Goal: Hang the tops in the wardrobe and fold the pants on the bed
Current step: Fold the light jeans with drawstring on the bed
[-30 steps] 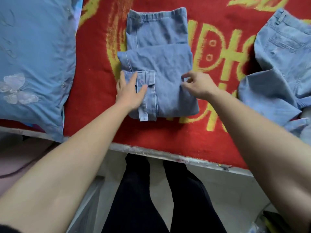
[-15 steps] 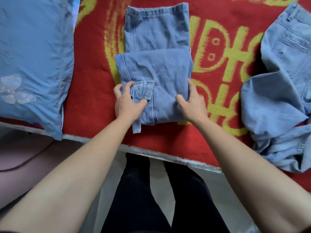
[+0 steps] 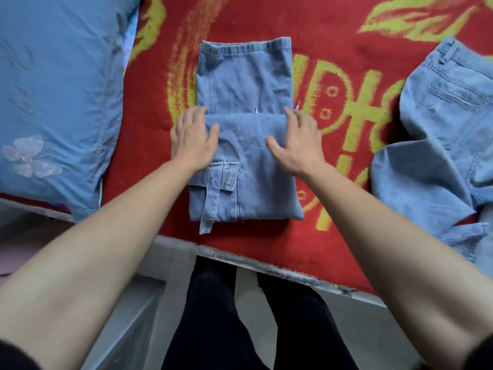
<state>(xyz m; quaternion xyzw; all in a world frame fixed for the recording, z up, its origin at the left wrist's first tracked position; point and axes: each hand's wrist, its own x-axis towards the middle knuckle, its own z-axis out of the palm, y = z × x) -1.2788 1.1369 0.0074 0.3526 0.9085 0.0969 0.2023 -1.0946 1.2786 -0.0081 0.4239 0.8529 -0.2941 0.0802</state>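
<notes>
Pants sit part-folded on the bed; left hand and right hand press flat, fingers straight, gripping nothing. One fold probably remains (second pair lies unfolded, right).

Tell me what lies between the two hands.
In the head view, only the top fold of the jeans lies between the left hand and the right hand, which rest on its side edges.
</notes>
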